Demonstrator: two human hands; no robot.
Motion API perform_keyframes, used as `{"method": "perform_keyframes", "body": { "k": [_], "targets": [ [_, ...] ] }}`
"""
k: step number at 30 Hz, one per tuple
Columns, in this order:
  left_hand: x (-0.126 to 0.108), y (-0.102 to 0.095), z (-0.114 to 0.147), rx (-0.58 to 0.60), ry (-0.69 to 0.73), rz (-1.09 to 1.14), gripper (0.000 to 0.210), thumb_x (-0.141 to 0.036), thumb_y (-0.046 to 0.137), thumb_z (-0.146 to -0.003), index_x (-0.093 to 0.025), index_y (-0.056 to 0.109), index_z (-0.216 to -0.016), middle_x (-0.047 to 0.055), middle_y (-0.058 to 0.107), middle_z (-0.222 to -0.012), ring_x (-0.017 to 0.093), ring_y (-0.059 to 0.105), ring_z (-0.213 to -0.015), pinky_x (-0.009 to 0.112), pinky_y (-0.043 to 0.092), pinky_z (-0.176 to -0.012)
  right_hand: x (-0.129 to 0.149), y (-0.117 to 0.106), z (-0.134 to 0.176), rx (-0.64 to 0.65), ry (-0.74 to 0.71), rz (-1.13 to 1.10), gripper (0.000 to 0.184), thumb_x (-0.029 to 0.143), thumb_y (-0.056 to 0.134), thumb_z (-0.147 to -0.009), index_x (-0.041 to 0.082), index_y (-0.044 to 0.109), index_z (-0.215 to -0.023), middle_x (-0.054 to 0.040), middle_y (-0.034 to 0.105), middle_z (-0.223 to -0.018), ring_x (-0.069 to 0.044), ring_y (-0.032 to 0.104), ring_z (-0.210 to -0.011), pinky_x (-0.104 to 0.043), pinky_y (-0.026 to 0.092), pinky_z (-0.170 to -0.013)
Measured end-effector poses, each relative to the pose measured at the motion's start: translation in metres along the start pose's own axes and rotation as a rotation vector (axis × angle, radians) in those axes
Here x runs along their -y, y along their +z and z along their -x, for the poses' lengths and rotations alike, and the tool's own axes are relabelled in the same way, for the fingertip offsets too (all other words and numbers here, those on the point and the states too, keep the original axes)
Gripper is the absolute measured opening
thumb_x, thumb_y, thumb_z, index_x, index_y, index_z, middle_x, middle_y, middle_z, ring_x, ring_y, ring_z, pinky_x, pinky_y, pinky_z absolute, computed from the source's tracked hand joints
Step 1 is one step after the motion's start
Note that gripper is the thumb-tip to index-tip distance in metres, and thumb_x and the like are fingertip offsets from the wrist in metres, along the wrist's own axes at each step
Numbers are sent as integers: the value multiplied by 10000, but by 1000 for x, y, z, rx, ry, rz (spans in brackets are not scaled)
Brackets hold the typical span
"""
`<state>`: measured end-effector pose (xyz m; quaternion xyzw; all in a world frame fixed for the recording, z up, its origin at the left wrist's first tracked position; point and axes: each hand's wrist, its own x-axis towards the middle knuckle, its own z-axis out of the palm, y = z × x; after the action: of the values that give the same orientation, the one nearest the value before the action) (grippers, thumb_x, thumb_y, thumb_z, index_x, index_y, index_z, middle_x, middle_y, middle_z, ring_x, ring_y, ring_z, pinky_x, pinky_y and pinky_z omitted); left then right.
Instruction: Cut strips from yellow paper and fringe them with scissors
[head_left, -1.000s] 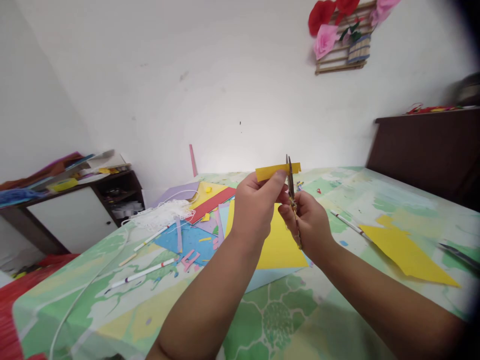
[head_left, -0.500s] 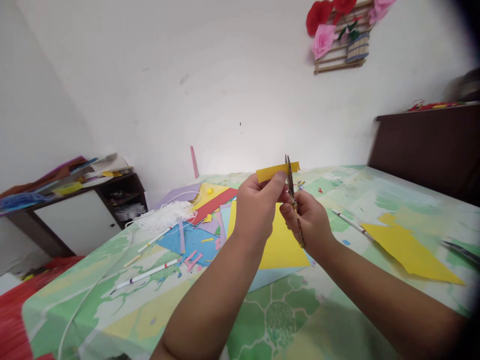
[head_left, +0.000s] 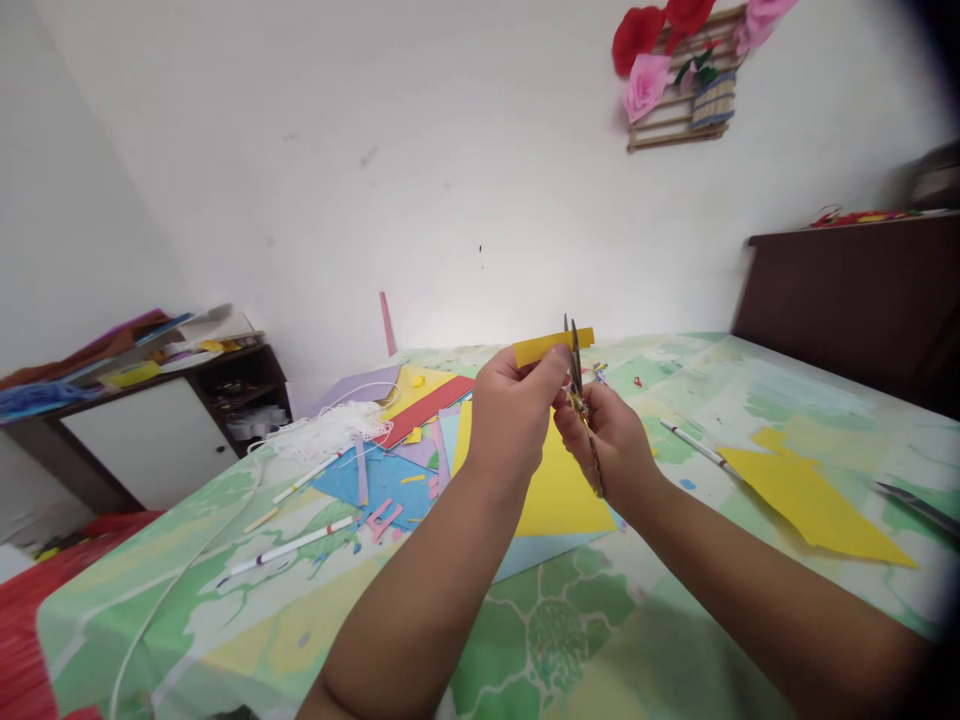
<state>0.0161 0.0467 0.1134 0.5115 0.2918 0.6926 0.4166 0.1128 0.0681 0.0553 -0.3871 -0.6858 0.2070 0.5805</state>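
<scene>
My left hand (head_left: 517,400) pinches a narrow strip of yellow paper (head_left: 538,349) in front of me, above the table. A pair of scissors (head_left: 575,372) is in my right hand (head_left: 611,435), its slightly parted blades pointing up and crossing the strip near its right end. My fingers partly cover the scissors' handles. Below both hands a large yellow sheet (head_left: 566,500) lies over a light blue sheet (head_left: 551,553).
On the table's left lie white yarn (head_left: 330,430), a red strip (head_left: 427,410), blue paper (head_left: 386,480) with scraps, and markers (head_left: 296,541). To the right are a cut yellow sheet (head_left: 814,505), another marker (head_left: 697,447) and a dark pointed blade (head_left: 919,505).
Both hands stay together, with the strip and scissors shifted slightly left in view. The bit that hung at the strip's right end no longer shows.
</scene>
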Motion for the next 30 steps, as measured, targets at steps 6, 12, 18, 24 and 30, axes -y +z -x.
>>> {"method": "perform_keyframes", "body": {
  "k": [6, 12, 18, 24, 30],
  "targets": [
    [2, 0, -2, 4, 6, -33, 214, -329, 627, -664, -166, 522, -576, -50, 468, -477, 58, 436, -442, 196, 368, -446, 0, 0, 0, -9, 16, 3, 391, 589, 486, -735, 211, 398, -697, 48, 405, -522, -92, 347, -470, -235, 271, -431],
    [1, 0, 1, -18, 11, -76, 206, -334, 620, -667, -180, 526, -569, -47, 469, -471, 69, 438, -451, 208, 368, -451, 1, 0, 1, -35, -6, 18, 377, 573, 488, -744, 213, 392, -685, 61, 362, -507, -87, 311, -460, -231, 250, -427],
    [0, -1, 1, -25, 12, -126, 220, -335, 626, -656, -177, 524, -541, -41, 477, -471, 70, 436, -451, 200, 364, -434, 1, 0, 0, -36, -6, 75, 360, 546, 516, -735, 210, 394, -695, 52, 389, -528, -91, 331, -481, -230, 259, -437],
    [0, 0, 1, -45, 19, -146, 236, -348, 626, -651, -173, 509, -544, -42, 465, -481, 70, 437, -446, 201, 365, -425, 2, -1, 0, -44, -9, 100, 364, 540, 530, -723, 210, 389, -659, 53, 388, -508, -89, 336, -469, -226, 259, -432],
    [0, -1, 1, -54, 16, -155, 232, -342, 625, -654, -173, 505, -547, -42, 459, -472, 72, 441, -440, 197, 356, -413, -1, 0, 0, -62, -6, 67, 371, 557, 514, -723, 212, 394, -659, 50, 386, -508, -90, 325, -471, -229, 260, -433]
  ]
}}
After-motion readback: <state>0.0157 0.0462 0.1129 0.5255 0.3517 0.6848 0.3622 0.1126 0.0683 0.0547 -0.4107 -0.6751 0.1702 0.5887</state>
